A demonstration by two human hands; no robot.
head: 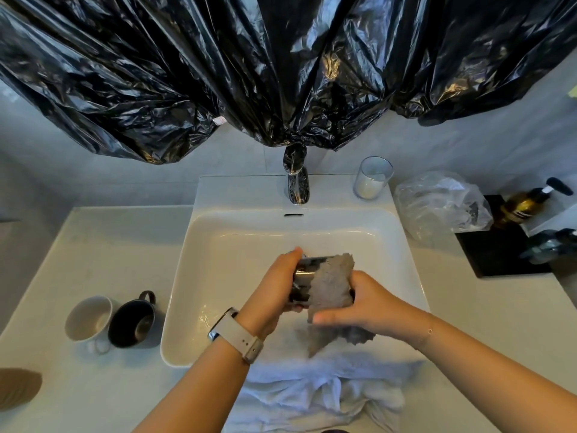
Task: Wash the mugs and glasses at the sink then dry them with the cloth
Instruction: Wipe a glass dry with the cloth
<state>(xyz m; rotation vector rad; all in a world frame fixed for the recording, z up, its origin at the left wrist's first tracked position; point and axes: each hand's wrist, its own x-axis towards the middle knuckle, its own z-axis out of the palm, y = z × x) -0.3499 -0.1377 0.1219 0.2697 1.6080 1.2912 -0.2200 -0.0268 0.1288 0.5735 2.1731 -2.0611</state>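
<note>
Over the white sink (199, 276) my left hand (274, 289) grips a dark shiny mug (304, 270) lying on its side. My right hand (359, 304) holds a grey cloth (331, 285) wrapped against the mug's open end, with the cloth's tail hanging below. On the counter to the left stand a white mug (89, 318) and a black mug (132, 321), side by side, handles showing. A clear glass (372, 178) stands on the sink's back ledge, right of the tap (298, 185).
A white towel (315, 392) lies bunched over the sink's front edge. Black plastic sheeting (281, 67) hangs across the wall above. At right lie a clear plastic bag (440, 204) and a black tray (496, 248) with pump bottles (527, 203).
</note>
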